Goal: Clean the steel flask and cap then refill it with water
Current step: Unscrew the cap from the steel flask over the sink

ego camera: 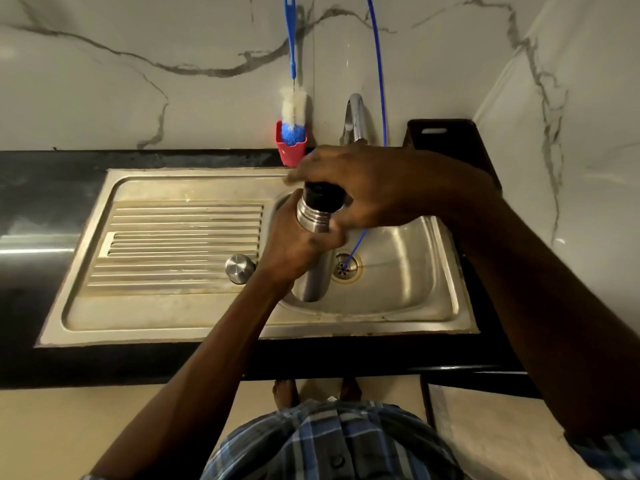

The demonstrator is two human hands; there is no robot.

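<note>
A dark bench [52, 202] was seen along a marble-patterned wall, with a steel sink [86, 320] set into it. The ribbed drainboard [180, 244] lay on the sink's left side. A round steel cap [239, 268] was noted resting on the drainboard's right edge, just beside the basin.

A red holder [290, 152] was stood at the back rim of the sink, and a bottle brush [293, 109] with a blue handle was propped in it, head down, against the wall.

The steel flask [314, 220] was held over the basin [408, 271], roughly upright and tilted slightly. The left hand [294, 251] was wrapped closed around the flask's body from below. The right hand [374, 188] was curled over the flask's top, fingers closed on a black collar [320, 192] at the neck; whether this part was seated or loose could not be told.

The tap [354, 116] was partly hidden behind the right hand. A thin blue tube [381, 81] was seen running down the wall, passing behind the hand, with its end at the drain [346, 268]. A dark board [450, 140] was leaned at the sink's right rear corner.
</note>
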